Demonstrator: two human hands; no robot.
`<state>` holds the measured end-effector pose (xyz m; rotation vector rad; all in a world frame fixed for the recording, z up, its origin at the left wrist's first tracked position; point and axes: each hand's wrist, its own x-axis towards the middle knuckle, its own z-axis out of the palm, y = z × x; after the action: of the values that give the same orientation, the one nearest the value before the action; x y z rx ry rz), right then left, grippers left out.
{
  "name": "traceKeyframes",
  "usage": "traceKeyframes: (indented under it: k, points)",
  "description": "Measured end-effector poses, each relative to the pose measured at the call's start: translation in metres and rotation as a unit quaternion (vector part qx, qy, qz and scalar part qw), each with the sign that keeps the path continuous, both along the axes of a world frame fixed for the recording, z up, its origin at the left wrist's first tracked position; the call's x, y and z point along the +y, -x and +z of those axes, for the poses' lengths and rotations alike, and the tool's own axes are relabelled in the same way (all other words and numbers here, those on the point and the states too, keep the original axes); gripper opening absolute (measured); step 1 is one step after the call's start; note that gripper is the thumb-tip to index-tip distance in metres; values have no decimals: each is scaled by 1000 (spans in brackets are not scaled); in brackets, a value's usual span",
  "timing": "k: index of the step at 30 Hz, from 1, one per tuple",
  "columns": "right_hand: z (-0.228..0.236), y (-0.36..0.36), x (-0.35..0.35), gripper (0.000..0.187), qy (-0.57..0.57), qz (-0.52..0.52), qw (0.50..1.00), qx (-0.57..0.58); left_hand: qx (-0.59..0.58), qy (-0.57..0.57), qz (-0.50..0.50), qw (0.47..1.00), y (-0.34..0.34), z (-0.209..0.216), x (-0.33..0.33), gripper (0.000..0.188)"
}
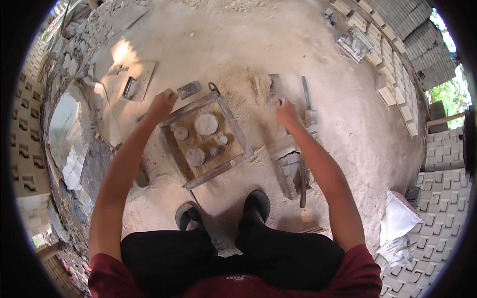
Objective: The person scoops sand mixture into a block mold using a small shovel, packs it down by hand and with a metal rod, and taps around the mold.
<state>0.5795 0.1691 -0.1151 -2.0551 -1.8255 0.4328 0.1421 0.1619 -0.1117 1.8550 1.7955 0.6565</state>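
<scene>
A square frame (166, 141), filled with packed brown sand, sits on the ground before my feet. Several round grey discs of differing sizes, the largest (206, 124) toward the back, lie in the sand. My left hand (163, 104) is closed beside the frame's far left corner. A flat grey rectangular piece (189, 90) is just right of its fingers; whether I grip it cannot be told. Right of the frame, my right hand (285, 113) is closed, its thumb on top. A dusty flat blade (274, 85) extends beyond it, seemingly held; its handle is hidden.
Loose sand (248, 89) is heaped between my hands. A long-handled tool (307, 102) lies right of my right hand. A board (144, 74) with a dark-handled float (128, 87) is far left. Blocks (390, 84) line the right; a white sack (397, 216) stands nearer.
</scene>
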Motion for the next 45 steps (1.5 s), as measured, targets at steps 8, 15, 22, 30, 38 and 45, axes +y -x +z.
traceKeyframes:
  k: [8, 15, 22, 30, 38, 45]
  points:
    - [76, 21, -70, 41, 12, 86, 986, 141, 110, -41, -202, 972, -67, 29, -38, 67]
    - [112, 104, -109, 35, 98, 99, 966, 216, 80, -74, -212, 971, -76, 23, -52, 63]
    - [124, 120, -120, 32, 136, 103, 974, 151, 1, -70, -254, 965, -93, 17, -55, 64]
    - [105, 120, -121, 31, 44, 161, 986, 20, 34, -84, -223, 970, -107, 7, -50, 65]
    - [115, 117, -149, 30, 17, 181, 983, -27, 187, -127, -248, 942, -119, 1, -62, 63]
    - [134, 109, -176, 30, 48, 172, 976, -126, 118, -117, -278, 946, -131, 15, -74, 65]
